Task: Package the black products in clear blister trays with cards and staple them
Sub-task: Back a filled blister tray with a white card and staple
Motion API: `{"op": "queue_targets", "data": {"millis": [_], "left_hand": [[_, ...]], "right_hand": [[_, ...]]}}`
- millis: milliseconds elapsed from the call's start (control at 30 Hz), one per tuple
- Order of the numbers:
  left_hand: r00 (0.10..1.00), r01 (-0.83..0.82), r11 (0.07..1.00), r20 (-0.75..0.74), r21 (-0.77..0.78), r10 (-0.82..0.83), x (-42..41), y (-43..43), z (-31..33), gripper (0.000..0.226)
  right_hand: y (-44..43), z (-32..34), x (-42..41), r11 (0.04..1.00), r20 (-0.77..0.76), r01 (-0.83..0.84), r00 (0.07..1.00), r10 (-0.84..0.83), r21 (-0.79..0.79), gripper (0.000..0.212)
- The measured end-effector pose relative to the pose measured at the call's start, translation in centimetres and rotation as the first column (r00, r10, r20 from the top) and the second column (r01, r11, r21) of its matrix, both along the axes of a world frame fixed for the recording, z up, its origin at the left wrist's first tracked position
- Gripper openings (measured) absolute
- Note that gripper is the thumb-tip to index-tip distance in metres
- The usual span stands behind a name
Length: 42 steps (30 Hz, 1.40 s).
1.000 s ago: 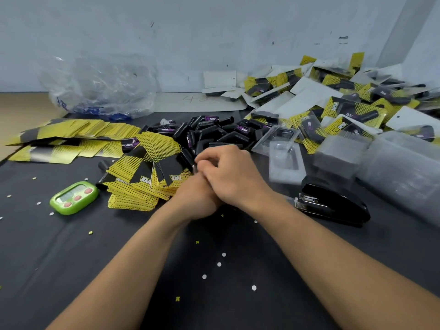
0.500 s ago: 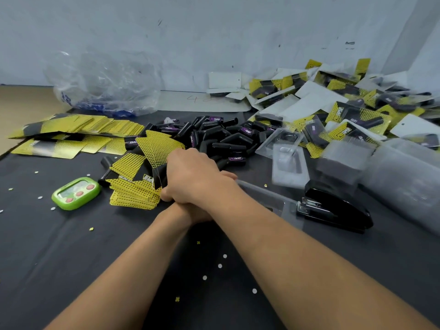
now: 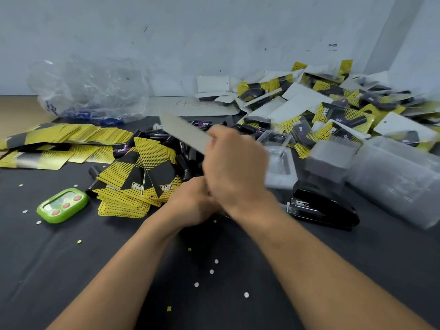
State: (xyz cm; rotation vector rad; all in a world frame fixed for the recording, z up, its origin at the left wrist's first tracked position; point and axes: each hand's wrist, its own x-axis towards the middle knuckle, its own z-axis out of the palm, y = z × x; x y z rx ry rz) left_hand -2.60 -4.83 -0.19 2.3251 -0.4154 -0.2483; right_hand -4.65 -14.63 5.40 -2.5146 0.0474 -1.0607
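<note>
1. Right hand (image 3: 234,167) has lifted off the yellow card stack, now raised above the black products.
2. It now grips a pale card (image 3: 184,133), tilted up-left.
3. Left hand (image 3: 192,203), covered before, now shows.

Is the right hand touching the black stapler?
Apart. The head view shows the right hand up above the table, gripping a grey card; the black stapler sits beside it, dark cloth showing between them.

You work over a black table cloth (image 3: 59,270). Beyond its far edge stands a pale grey wall (image 3: 214,32), scuffed and speckled, with a vertical corner edge (image 3: 385,32) above the cloth's right end. Off the cloth's far-left corner lies a bare tan surface (image 3: 14,108). Soft, even light covers the cloth.
</note>
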Motion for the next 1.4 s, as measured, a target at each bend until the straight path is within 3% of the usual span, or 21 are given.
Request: {"op": "queue_targets", "data": {"millis": [100,200,300,400,467,533,633,700,767,833,900,1033,1100,1200,1400], "left_hand": [[0.997,-0.063,0.997,-0.053,-0.038,0.061,0.7,0.3,0.1,0.059],[0.988,-0.154,0.982,-0.039,-0.107,0.150,1.4,0.5,-0.2,0.057],[0.958,-0.282,0.913,-0.034,-0.295,0.285,1.7,0.7,-0.3,0.066],[0.931,-0.344,0.859,-0.018,-0.379,0.365,1.4,0.6,-0.5,0.079],[0.931,-0.322,0.886,0.061,-0.334,0.361,1.0,0.3,-0.6,0.082],[0.907,-0.337,0.895,0.155,-0.292,0.391,0.7,0.2,-0.6,0.075],[0.850,-0.428,0.893,0.276,-0.138,0.449,0.5,0.3,0.0,0.041],[0.898,-0.394,0.917,0.235,0.059,0.371,0.4,0.3,0.5,0.034],[0.965,-0.263,0.949,0.066,0.172,0.255,0.2,0.4,0.9,0.038],[0.974,-0.106,0.983,-0.182,0.148,0.133,-0.1,0.6,1.2,0.035],[0.943,-0.040,0.996,-0.326,0.076,0.063,-0.5,0.8,1.4,0.024],[0.945,-0.217,0.959,-0.284,-0.184,0.159,-0.4,0.1,1.1,0.013],[0.943,-0.280,0.932,-0.246,-0.228,0.223,-0.2,-0.3,0.9,0.009],[0.926,-0.321,0.905,-0.294,-0.278,0.238,0.0,-0.3,0.3,0.005],[0.894,-0.346,0.894,-0.390,-0.284,0.222,0.2,-0.5,0.3,0.018]], "right_hand": [[-5.3,1.2,-1.4,0.947,0.123,-0.083,0.991,0.047,0.309,0.018],[-9.6,0.8,-4.0,0.816,-0.061,-0.018,0.996,0.065,0.578,0.024],[-10.7,-0.3,-7.2,0.551,-0.205,-0.006,0.925,0.321,0.834,0.025],[-9.9,-0.9,-9.1,0.259,-0.187,0.054,0.834,0.520,0.964,0.024],[-9.5,-1.5,-9.7,0.199,-0.213,0.117,0.790,0.575,0.973,0.024],[-9.2,-2.2,-9.9,0.200,-0.274,0.190,0.758,0.592,0.961,0.027],[-9.1,-2.6,-9.6,0.192,-0.311,0.245,0.756,0.576,0.950,0.023],[-9.5,-2.6,-9.2,0.188,-0.313,0.250,0.777,0.546,0.950,0.018],[-9.9,-2.8,-8.8,0.181,-0.317,0.260,0.792,0.522,0.948,0.020],[-9.9,-3.1,-8.7,0.163,-0.317,0.273,0.776,0.545,0.948,0.023],[-9.7,-3.3,-8.8,0.171,-0.323,0.278,0.731,0.601,0.945,0.025],[-9.1,-3.8,-9.6,0.294,-0.367,0.223,0.634,0.680,0.930,0.037],[-9.1,-3.9,-10.0,0.410,-0.449,0.205,0.570,0.688,0.889,0.048],[-9.3,-3.9,-10.3,0.536,-0.559,0.201,0.483,0.674,0.820,0.043],[-10.8,-4.0,-10.2,0.538,-0.602,0.280,0.466,0.648,0.795,0.031]]}}
